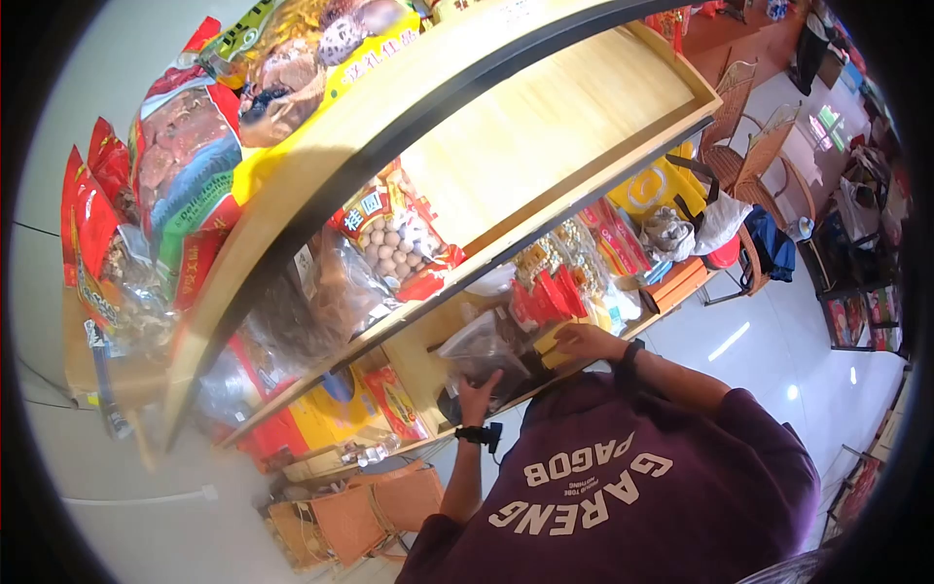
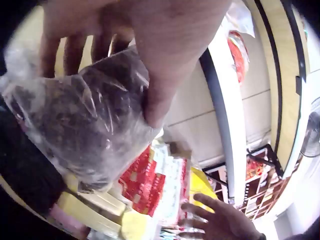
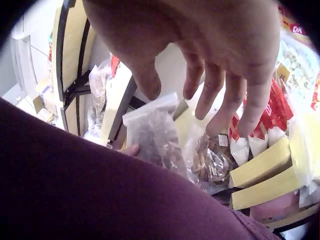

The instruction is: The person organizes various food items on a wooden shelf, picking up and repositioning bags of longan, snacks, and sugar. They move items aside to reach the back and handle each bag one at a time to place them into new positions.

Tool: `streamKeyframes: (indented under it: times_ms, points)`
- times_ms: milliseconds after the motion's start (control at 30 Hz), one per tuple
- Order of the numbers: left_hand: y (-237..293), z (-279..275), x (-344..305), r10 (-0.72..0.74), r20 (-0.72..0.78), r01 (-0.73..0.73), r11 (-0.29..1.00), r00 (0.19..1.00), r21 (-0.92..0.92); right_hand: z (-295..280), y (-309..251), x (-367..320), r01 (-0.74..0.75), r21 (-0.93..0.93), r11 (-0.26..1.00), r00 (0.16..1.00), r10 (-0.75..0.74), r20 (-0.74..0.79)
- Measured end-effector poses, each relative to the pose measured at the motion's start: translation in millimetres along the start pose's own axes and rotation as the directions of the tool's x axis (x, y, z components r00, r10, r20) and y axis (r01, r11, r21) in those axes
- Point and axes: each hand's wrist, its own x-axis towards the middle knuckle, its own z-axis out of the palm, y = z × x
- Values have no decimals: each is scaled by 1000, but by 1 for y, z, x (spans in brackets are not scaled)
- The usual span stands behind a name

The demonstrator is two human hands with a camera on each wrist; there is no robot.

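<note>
My left hand (image 1: 475,397) grips a clear plastic bag (image 2: 85,125) of dark contents, thumb on one side and fingers on the other. In the right wrist view the bag's pale top edge (image 3: 150,110) stands up, with the left thumb (image 3: 131,150) beside it. My right hand (image 3: 215,40) holds nothing; its fingers hang loosely bent over the goods. Below those fingers lies another clear bag (image 3: 212,157) with brown contents. Red-and-white packets (image 3: 272,112) and pale yellow boxes (image 3: 262,165) line up close to the right hand.
A wooden shelf (image 1: 545,127) with a dark edge rises over the work, bearing a bag of round brown nuts (image 1: 394,248). Large food bags (image 1: 185,146) fill its top. An orange chair (image 1: 350,516) stands lower left; wicker chairs (image 1: 764,161) stand upper right.
</note>
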Motion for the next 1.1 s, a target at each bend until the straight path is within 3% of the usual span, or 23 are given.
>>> streamKeyframes:
  times_ms: [100,200,300,400,500,600,700,833,1000,1100]
  points:
    - [-23,-30,4,-79,-96,70,994,992,-86,-1,-2,-8,-70,-98,993,997,72,9]
    - [-110,-48,41,-62,-199,60,998,978,-18,2,6,-10,-95,-114,989,995,93,-25]
    - [-45,-36,18,-204,35,207,962,978,-178,3,16,-15,-104,-91,990,994,100,-48]
    - [-50,-15,25,18,140,-10,998,990,-55,3,18,-25,-141,-58,988,988,137,-74]
    - [-22,-11,16,-32,120,39,998,992,-57,1,11,-36,-194,-1,981,974,192,-117]
    - [-51,-17,30,-35,-65,24,986,997,-162,0,25,-37,-165,44,985,973,170,-157]
    - [-66,-29,43,-62,-310,32,994,949,-102,3,33,-37,-215,99,972,947,232,-222]
    - [-61,-56,66,204,-477,-73,958,855,279,10,34,-37,-223,82,971,949,235,-210]
    - [-42,-59,86,194,-446,43,883,874,467,25,16,-44,-285,-25,958,928,269,-259]
    - [-35,-55,97,179,-423,131,784,888,607,35,39,-46,-238,30,971,941,238,-240]
